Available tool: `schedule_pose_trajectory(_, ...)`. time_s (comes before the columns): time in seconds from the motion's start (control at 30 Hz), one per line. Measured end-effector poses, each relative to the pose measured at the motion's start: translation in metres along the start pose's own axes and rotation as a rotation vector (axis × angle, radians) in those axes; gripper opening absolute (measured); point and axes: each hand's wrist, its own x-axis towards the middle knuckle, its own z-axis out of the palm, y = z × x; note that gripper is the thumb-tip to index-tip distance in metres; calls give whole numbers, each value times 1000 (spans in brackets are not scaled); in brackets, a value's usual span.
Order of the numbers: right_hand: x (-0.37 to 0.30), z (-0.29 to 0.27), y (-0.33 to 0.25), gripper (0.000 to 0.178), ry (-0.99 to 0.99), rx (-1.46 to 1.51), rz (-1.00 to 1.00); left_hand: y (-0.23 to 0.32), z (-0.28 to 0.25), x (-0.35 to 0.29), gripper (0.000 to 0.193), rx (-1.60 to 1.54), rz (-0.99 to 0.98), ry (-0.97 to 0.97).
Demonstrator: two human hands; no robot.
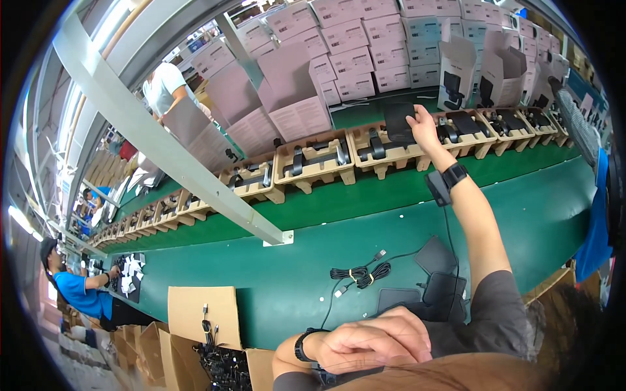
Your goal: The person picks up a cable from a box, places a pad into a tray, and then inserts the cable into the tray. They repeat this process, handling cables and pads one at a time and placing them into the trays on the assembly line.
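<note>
My right hand reaches out over the row of trays and pinches the edge of a thin black rectangular pad. The pad is above a tan moulded-pulp tray that holds a black curved part. My left hand is close to my body at the lower edge, back up, fingers curled together; what lies under them, if anything, is hidden. Near it on the green bench are two tied bundles of black cable with USB plugs. Several black flat pads lie to their right.
Similar filled trays line a green strip to the far left. White cartons are stacked behind, some open. A slanting metal post crosses the left. An open cardboard box holds black cables. A co-worker in blue sits at left.
</note>
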Motion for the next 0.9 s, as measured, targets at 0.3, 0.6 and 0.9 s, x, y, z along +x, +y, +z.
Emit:
schedule_pose_trajectory(0.3,13,9,35,39,-19,-717,162,15,-12,-9,11,78,-35,49)
schedule_pose_trajectory(0.6,-105,62,-64,34,-355,-817,-611,25,-4,-30,13,94,-21,27)
schedule_pose_trajectory(0.9,-245,90,-94,49,-1225,-587,-555,42,13,-56,24,78,68,-33)
